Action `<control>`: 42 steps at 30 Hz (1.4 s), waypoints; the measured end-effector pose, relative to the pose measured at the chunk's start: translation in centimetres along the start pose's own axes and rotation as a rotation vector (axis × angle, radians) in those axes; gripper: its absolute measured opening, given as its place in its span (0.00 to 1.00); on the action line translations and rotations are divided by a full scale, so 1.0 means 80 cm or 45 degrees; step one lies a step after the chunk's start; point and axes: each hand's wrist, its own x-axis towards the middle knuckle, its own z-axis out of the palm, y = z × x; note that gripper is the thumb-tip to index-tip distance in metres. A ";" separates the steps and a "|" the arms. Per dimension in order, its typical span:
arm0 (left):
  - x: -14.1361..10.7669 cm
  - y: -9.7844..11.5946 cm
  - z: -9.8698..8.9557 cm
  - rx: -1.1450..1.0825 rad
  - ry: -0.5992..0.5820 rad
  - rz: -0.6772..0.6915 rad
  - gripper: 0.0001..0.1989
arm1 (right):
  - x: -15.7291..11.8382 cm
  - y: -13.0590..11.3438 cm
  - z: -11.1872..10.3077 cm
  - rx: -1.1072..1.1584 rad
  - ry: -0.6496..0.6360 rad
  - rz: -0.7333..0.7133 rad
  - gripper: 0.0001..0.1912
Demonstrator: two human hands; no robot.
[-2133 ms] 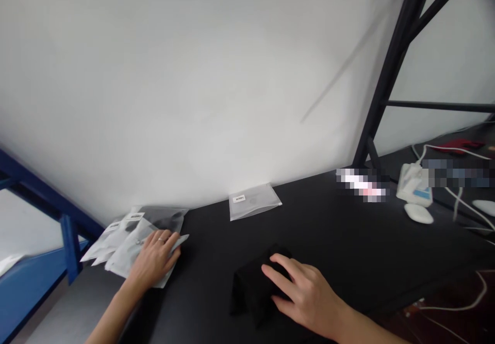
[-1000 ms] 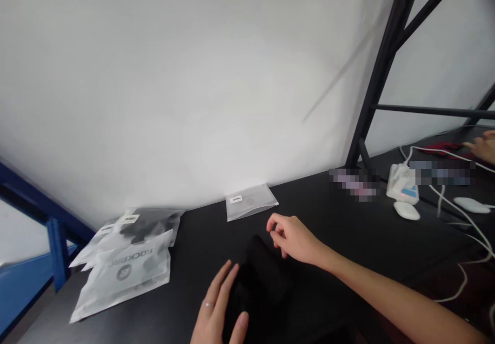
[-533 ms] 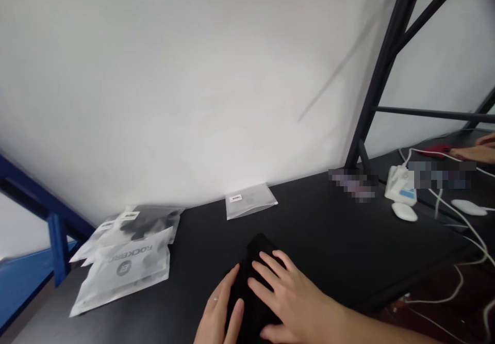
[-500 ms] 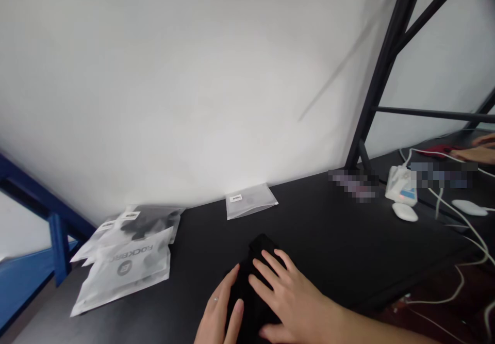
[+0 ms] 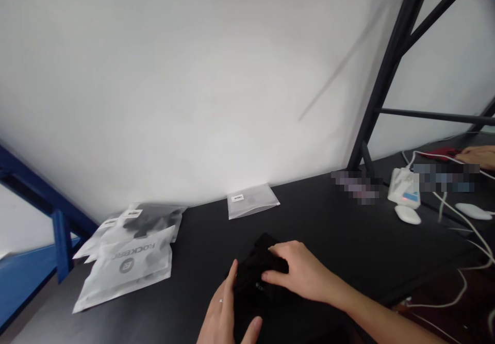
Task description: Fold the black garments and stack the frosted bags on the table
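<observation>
A bunched black fabric piece [image 5: 251,274] with small white lettering lies on the black tabletop [image 5: 317,225] in front of me; its exact kind is hard to make out against the dark surface. My right hand [image 5: 299,272] is closed on its right side, thumb below and fingers curled over the top. Along the left side of the fabric rests my left hand [image 5: 224,310], wearing a ring, with its fingers stretched and the thumb held apart. Behind the fabric, near the wall, lies a flat frosted zip bag [image 5: 253,202] with a white label.
Several frosted bags [image 5: 127,266] with dark contents are piled at the left. A white wall [image 5: 232,86] rises behind the table. Blue [image 5: 62,243] and black [image 5: 381,86] frame posts flank it. At right are a white power strip [image 5: 404,186], cables and another person's hand [image 5: 477,157].
My right hand has gone from lying spread on the fabric to gripping its right side, bunching it up. White lettering now shows. My left thumb has moved right and down.
</observation>
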 end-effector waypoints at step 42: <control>0.092 -0.006 -0.075 -0.692 -0.008 -0.383 0.24 | 0.014 0.081 -0.063 -0.357 0.295 -0.105 0.07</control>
